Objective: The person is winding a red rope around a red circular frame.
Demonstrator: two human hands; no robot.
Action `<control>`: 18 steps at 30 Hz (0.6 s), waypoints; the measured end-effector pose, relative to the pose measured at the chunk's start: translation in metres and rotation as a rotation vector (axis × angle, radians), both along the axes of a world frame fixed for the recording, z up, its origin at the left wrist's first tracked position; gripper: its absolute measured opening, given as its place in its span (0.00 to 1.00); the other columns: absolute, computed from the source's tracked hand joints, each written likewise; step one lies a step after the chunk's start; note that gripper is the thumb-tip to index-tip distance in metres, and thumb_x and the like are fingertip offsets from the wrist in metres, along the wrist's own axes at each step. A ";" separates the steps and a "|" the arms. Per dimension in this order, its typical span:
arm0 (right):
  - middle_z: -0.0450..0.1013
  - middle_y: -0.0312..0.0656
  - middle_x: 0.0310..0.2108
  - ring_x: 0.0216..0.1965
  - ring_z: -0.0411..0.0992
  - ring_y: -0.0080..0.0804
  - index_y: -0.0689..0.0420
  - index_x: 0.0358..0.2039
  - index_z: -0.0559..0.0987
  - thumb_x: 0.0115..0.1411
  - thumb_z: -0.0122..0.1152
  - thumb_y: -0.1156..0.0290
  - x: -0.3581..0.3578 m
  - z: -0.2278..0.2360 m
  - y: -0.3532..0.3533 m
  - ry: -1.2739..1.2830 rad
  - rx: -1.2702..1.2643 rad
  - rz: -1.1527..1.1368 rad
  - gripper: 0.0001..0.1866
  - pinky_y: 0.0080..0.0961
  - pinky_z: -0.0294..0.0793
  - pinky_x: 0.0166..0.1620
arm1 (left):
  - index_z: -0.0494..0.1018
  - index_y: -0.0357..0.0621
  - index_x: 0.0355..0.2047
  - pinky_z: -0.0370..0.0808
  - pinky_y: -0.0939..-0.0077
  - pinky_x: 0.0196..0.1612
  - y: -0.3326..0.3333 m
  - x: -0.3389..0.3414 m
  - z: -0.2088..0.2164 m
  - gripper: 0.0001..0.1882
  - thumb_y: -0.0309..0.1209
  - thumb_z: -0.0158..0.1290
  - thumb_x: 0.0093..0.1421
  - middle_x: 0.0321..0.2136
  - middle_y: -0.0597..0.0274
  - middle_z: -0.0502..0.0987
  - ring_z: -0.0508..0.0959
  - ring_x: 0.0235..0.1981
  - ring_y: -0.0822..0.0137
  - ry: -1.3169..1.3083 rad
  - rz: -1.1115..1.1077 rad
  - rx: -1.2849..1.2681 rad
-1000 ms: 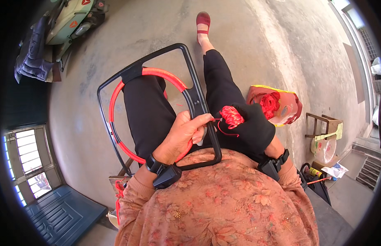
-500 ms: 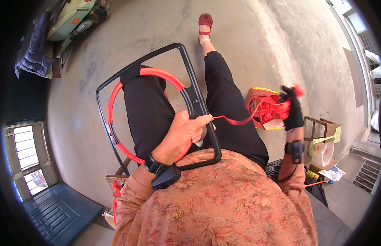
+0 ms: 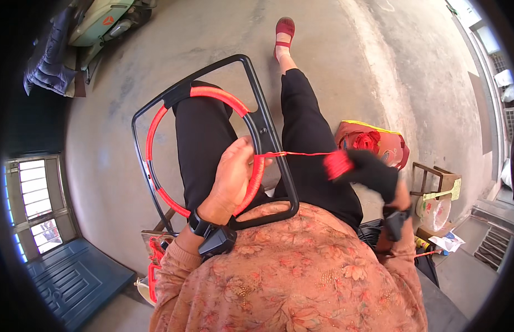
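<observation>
A black metal frame with a round inner ring lies across my left thigh and lap. Red ribbon covers much of the ring, leaving bare black stretches between the wrapped parts. My left hand is closed at the ring's right side, its fingertips partly behind it where the wrapping ends. From there a taut red strand crosses over the frame's side bar to the right. My right hand, in a black glove and blurred by motion, grips a wound bundle of red ribbon above my right thigh.
A red bag with more red ribbon inside stands right of my leg. Beyond it are a small wooden stool and a floral container. A scooter stands far left; a blue panel lies lower left.
My right hand has swung left from above the bag to over my thigh, bringing the bundle. The strand has tightened. My left hand has shifted from the side bar to the ring.
</observation>
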State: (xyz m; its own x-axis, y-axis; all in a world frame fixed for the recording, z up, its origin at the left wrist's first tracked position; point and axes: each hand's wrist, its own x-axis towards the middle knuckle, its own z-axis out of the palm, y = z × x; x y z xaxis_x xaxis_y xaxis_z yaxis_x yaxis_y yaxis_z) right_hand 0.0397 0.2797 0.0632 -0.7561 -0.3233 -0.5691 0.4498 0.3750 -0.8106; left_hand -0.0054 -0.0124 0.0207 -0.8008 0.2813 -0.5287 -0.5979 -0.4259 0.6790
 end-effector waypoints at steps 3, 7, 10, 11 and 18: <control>0.76 0.50 0.35 0.38 0.76 0.39 0.58 0.49 0.74 0.52 0.67 0.68 -0.013 -0.054 -0.076 0.625 -0.172 0.312 0.24 0.32 0.73 0.40 | 0.71 0.36 0.43 0.76 0.76 0.36 -0.009 0.002 -0.005 0.09 0.22 0.47 0.63 0.35 0.59 0.78 0.78 0.32 0.71 0.019 -0.103 -0.084; 0.75 0.45 0.35 0.33 0.73 0.29 0.57 0.52 0.72 0.50 0.67 0.73 -0.040 -0.076 -0.102 0.309 -0.264 -0.014 0.27 0.27 0.74 0.35 | 0.70 0.34 0.43 0.74 0.81 0.37 -0.012 0.007 -0.003 0.09 0.20 0.48 0.63 0.34 0.60 0.77 0.76 0.31 0.74 0.049 -0.175 -0.070; 0.74 0.43 0.35 0.34 0.74 0.27 0.58 0.51 0.71 0.49 0.66 0.76 -0.060 -0.055 -0.098 0.633 -0.110 -0.289 0.26 0.24 0.75 0.35 | 0.70 0.34 0.44 0.73 0.82 0.39 -0.004 0.011 0.001 0.09 0.19 0.48 0.62 0.35 0.61 0.76 0.75 0.33 0.75 0.431 0.095 -0.353; 0.74 0.43 0.36 0.35 0.74 0.27 0.58 0.50 0.71 0.49 0.66 0.76 -0.063 -0.056 -0.097 0.650 -0.202 -0.481 0.26 0.24 0.75 0.36 | 0.69 0.33 0.44 0.72 0.83 0.40 0.001 0.012 0.010 0.10 0.18 0.49 0.62 0.36 0.62 0.75 0.74 0.34 0.77 0.514 0.189 -0.431; 0.75 0.45 0.37 0.40 0.75 0.39 0.61 0.42 0.74 0.49 0.63 0.76 -0.066 -0.039 -0.128 1.328 0.040 -0.094 0.18 0.28 0.75 0.41 | 0.70 0.34 0.42 0.73 0.83 0.38 0.006 0.020 0.018 0.14 0.16 0.54 0.55 0.34 0.62 0.74 0.74 0.33 0.76 0.922 0.199 -0.583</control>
State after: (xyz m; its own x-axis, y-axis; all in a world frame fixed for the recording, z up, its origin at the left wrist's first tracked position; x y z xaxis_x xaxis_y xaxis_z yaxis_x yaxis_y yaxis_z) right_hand -0.0266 0.1520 0.0241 -0.7592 -0.2400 0.6050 -0.6430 0.4199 -0.6405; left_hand 0.0144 -0.0062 0.0391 -0.9589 0.0056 0.2835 0.2832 0.0718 0.9564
